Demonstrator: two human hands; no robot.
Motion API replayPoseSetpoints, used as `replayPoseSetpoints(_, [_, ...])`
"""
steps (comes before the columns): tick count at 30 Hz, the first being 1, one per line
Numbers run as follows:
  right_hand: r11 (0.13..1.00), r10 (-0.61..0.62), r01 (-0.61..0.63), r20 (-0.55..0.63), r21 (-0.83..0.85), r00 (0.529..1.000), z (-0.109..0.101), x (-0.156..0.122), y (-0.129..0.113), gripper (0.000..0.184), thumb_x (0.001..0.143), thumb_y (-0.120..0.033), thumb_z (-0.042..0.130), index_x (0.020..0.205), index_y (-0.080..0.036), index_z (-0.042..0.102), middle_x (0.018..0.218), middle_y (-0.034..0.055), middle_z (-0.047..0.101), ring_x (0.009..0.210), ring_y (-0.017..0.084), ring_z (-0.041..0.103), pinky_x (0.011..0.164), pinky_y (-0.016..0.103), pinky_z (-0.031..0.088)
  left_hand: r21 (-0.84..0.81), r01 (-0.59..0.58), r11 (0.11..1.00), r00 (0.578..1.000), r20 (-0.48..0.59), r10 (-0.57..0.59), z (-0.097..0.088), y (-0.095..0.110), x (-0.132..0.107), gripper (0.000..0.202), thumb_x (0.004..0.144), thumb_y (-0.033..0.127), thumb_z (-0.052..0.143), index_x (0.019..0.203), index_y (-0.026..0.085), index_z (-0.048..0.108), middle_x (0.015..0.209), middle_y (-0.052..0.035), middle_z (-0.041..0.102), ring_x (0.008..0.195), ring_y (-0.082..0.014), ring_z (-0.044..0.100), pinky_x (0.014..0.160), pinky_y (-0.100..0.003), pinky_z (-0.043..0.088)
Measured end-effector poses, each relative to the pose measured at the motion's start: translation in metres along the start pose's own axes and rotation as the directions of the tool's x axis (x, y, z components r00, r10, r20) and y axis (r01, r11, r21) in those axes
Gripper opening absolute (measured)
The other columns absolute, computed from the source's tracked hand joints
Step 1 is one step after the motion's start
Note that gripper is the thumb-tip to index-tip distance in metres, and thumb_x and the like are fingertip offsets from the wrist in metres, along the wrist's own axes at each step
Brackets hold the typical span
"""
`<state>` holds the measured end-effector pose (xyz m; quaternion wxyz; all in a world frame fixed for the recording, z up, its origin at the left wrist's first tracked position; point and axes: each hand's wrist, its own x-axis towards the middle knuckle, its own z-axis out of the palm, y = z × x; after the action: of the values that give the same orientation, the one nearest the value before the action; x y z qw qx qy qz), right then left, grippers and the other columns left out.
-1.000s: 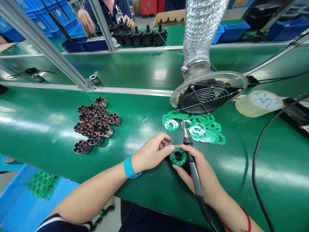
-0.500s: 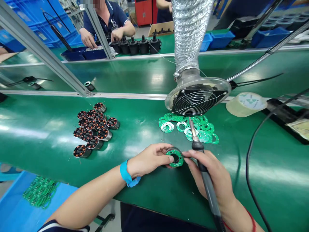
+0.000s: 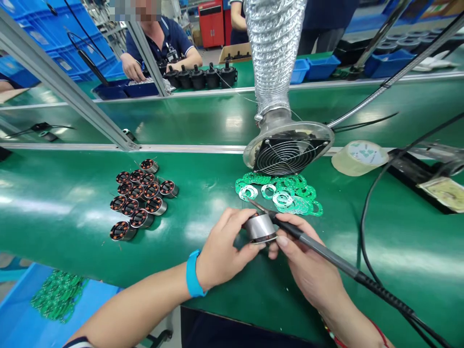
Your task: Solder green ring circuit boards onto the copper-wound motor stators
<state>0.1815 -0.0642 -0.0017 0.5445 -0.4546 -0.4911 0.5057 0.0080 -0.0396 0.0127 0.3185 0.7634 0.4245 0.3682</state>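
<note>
Between the thumb and fingers of my left hand [image 3: 223, 246] is a motor stator [image 3: 260, 228], a short silver cylinder lying with its side toward me. Its green circuit board is turned down and mostly hidden. My right hand [image 3: 308, 256] grips a soldering iron [image 3: 315, 249] slantwise, with the metal tip pointing up and left just beyond the stator. Fingertips of that same hand rest at the stator's right edge. Past both hands lie loose green ring-shaped circuit boards [image 3: 299, 205], spread under a round fume extractor fan [image 3: 284, 157].
Several more stators [image 3: 141, 218] stand grouped on the green bench at left. A roll of clear tape [image 3: 358, 158] and a black soldering stand [image 3: 416, 186] are at right. A blue bin [image 3: 96, 302] with green boards sits lower left. A co-worker [image 3: 163, 43] works across the bench.
The stator has tipped so its silver side faces me instead of its green board. The soldering iron has swung from nearly upright to slanting left, and my left hand has turned.
</note>
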Motion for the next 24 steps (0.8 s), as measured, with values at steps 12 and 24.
replayPoseSetpoints(12, [0.721, -0.366, 0.468, 0.292, -0.512, 0.883, -0.004, -0.005, 0.000, 0.051, 0.088, -0.020, 0.060, 0.135, -0.026, 0.040, 0.118, 0.0094, 0.065, 0.106, 0.022, 0.067, 0.085, 0.035, 0.058, -0.564, 0.722, 0.401, 0.692, 0.575, -0.436, -0.003, -0.001, 0.014, 0.033, 0.074, 0.033, 0.072, 0.102, 0.016, 0.066, 0.082, -0.0001, 0.060, 0.066, -0.0096, 0.052, 0.057, -0.021, 0.042])
replayPoseSetpoints(24, [0.661, -0.446, 0.449, 0.165, -0.601, 0.880, -0.012, 0.003, -0.007, 0.034, 0.091, -0.020, 0.057, 0.123, -0.027, 0.049, 0.095, 0.0034, 0.070, 0.086, 0.018, 0.070, 0.075, 0.031, 0.057, -0.590, 0.689, 0.422, 0.725, 0.559, -0.403, -0.001, -0.005, 0.015, 0.038, 0.072, 0.034, 0.076, 0.103, 0.014, 0.066, 0.093, -0.0057, 0.065, 0.081, -0.0148, 0.061, 0.077, -0.030, 0.051])
